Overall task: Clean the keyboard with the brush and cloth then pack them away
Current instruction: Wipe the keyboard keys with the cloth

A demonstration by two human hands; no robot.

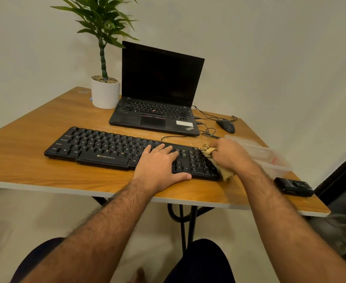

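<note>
A black keyboard [98, 147] lies across the wooden table [25, 139]. My left hand [160, 166] rests flat on the keyboard's right-hand part, fingers spread, holding nothing. My right hand [230, 157] is closed around a tan cloth [209, 151] and presses it against the keyboard's right end, over the number pad. Part of the cloth hangs below my hand at the keyboard's corner. No brush is visible.
An open black laptop [160, 94] stands behind the keyboard, with a potted plant [105, 91] to its left. A black mouse [226, 126] and cables lie to the right. A clear plastic container [266, 154] sits beside my right hand. A small black device [293, 186] lies near the table's front right edge.
</note>
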